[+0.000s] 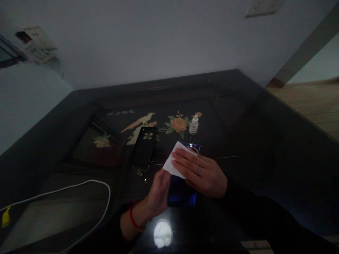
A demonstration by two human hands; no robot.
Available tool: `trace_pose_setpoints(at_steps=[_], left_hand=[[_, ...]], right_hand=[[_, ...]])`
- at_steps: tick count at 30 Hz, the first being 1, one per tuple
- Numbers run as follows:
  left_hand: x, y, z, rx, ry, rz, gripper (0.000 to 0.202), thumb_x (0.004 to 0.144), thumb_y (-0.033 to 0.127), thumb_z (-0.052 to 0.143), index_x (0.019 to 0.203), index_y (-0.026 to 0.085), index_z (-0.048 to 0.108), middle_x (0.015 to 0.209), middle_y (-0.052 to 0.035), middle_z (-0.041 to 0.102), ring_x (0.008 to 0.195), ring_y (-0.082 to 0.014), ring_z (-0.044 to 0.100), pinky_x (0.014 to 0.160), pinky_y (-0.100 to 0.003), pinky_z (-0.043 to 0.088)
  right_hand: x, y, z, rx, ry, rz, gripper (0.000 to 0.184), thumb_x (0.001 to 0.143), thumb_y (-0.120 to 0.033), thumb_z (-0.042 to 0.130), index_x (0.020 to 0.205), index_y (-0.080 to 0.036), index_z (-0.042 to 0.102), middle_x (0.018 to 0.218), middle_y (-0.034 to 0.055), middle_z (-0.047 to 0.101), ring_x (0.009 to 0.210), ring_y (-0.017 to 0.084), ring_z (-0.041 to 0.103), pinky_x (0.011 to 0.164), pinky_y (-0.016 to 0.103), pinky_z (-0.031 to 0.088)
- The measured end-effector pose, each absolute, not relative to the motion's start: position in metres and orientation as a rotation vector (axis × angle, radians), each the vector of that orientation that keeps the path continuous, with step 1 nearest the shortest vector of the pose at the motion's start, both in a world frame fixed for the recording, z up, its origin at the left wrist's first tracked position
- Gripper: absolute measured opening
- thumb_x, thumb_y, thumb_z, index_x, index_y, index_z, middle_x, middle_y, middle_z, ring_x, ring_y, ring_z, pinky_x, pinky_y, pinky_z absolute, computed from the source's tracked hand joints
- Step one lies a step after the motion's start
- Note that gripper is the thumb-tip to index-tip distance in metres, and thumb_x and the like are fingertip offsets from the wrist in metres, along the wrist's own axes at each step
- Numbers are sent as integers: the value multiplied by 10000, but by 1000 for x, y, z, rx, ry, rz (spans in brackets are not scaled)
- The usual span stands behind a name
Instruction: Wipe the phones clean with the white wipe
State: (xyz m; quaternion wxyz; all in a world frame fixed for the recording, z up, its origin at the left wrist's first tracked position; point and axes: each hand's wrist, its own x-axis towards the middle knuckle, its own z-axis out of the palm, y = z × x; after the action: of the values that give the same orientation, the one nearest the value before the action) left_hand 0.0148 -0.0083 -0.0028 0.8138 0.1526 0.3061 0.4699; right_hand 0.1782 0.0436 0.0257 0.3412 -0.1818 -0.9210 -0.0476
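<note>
A blue glossy phone [182, 192] lies in front of me with its back facing up. My left hand [159, 190] grips its left edge, a red string bracelet at the wrist. Across the phone's upper part, my right hand [202, 173] presses a white tissue [173, 165] with its fingers together; one finger wears a ring. Hand and tissue hide much of the phone's camera end. To the left lies a black phone case [144, 146] with a round-holed camera plate and a beaded strap [143, 175]. Beyond the phone stands a small white-capped bottle [194, 125].
The dark glossy table [238, 116] carries a painted bird and flower pattern and reflects a bright round light. A white cable [90, 181] with a yellow tag [5, 217] curves across the left side. Walls with sockets [38, 38] border the back and left.
</note>
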Motion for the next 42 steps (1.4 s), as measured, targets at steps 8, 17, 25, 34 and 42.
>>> trace_pose_setpoints(at_steps=[8,17,25,34,42], left_hand=[[12,-10,1,316,501,1020,575,912,494,363,1449,370,199,1481,24,320,1285,-257,376,1064,-450,281],[7,-2,7,251,561,1078,605,919,477,317,1459,392,59,1454,-18,364,1204,-267,470,1011,-476,337],[1,-2,9,386,413,853,672,890,506,404,1420,491,-10,1398,-72,427,1088,-381,559,826,-584,439],[3,3,14,252,504,1042,542,936,453,303,1423,481,67,1350,-57,481,1093,-352,563,844,-594,434],[-7,9,25,230,543,1063,542,939,429,368,1442,275,236,1321,-112,510,1129,-276,545,962,-541,395]], right_hand=[[187,47,23,-659,-2277,-17,375,881,-84,432,1241,-38,523,1300,189,540,1330,235,372,1047,426,435],[192,45,10,-488,-2394,-37,382,927,-192,395,1266,-61,516,1308,160,542,1333,257,361,1043,449,429],[202,51,18,-672,-2252,80,447,875,-83,464,1320,-118,474,1353,147,501,1332,240,372,1048,444,428],[214,48,16,-611,-2293,110,409,884,-67,435,1286,-114,492,1305,145,548,1308,203,411,1015,404,464],[253,83,-5,-782,-2222,122,400,890,-86,408,1268,-150,521,1316,129,542,1280,174,449,1045,419,414]])
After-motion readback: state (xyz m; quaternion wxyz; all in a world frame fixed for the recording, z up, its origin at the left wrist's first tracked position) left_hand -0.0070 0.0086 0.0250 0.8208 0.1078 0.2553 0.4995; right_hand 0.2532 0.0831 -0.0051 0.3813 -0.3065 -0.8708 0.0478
